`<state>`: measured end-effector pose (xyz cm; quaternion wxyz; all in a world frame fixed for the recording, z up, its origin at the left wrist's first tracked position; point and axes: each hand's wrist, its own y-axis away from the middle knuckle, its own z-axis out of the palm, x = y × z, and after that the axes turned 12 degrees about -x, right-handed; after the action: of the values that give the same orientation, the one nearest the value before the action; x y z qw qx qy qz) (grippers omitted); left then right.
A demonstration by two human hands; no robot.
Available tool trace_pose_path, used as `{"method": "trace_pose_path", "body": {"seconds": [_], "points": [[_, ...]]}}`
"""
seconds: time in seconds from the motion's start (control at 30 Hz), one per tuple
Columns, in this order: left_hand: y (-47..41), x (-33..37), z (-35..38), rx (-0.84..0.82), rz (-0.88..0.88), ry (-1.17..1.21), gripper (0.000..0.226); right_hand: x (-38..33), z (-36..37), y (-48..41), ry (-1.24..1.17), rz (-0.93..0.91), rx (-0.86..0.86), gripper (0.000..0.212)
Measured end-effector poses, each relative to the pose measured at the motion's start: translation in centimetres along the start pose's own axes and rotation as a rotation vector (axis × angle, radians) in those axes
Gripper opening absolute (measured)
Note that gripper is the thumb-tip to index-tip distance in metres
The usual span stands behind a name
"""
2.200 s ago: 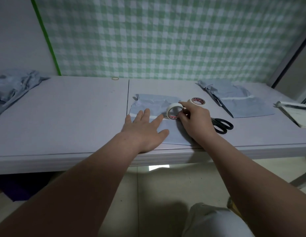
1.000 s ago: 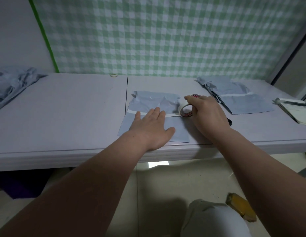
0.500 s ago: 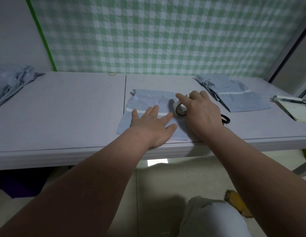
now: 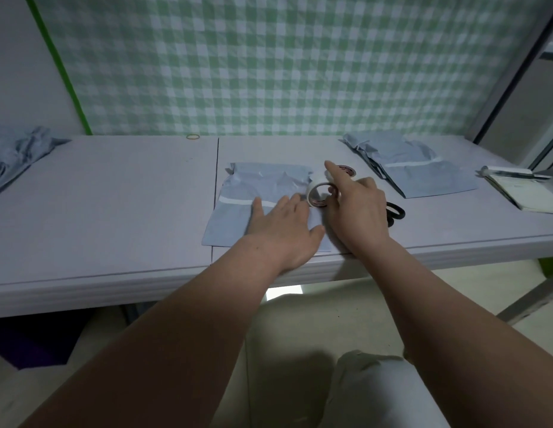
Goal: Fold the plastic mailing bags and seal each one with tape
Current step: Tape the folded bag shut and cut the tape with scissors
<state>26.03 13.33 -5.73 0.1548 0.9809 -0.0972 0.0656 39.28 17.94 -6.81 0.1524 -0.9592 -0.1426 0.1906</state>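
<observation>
A pale blue mailing bag (image 4: 250, 193) lies folded on the table in front of me, its white adhesive strip showing across the middle. My left hand (image 4: 284, 230) presses flat on the bag's near right part, fingers spread. My right hand (image 4: 355, 208) holds a white tape roll (image 4: 317, 193) upright at the bag's right edge, index finger stretched out over it. A second tape roll (image 4: 346, 170) lies flat just behind my right hand.
Black scissors (image 4: 395, 211) lie right of my right hand, partly hidden by it. More blue bags are stacked at the back right (image 4: 417, 168) and heaped at the far left (image 4: 15, 152). A notebook with a pen (image 4: 522, 189) and a rubber band (image 4: 193, 136) also rest on the table (image 4: 114, 196).
My right hand has drawn the tape roll back and forth along the fold at the bag's right edge and now has its index finger raised. My left hand stayed pressed on the bag.
</observation>
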Motion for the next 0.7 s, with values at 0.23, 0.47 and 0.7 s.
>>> {"method": "trace_pose_path", "body": {"seconds": [0.23, 0.47, 0.7], "points": [[-0.3, -0.2, 0.5, -0.012, -0.01, 0.016, 0.067, 0.2, -0.1, 0.0, -0.083, 0.007, -0.035, 0.051], [0.0, -0.1, 0.2, -0.046, -0.03, -0.013, 0.068, 0.6, -0.8, 0.2, 0.058, 0.028, 0.002, 0.056], [0.1, -0.1, 0.1, -0.057, -0.029, -0.018, 0.066, 1.6, -1.2, 0.1, 0.225, -0.006, 0.041, 0.057]]}}
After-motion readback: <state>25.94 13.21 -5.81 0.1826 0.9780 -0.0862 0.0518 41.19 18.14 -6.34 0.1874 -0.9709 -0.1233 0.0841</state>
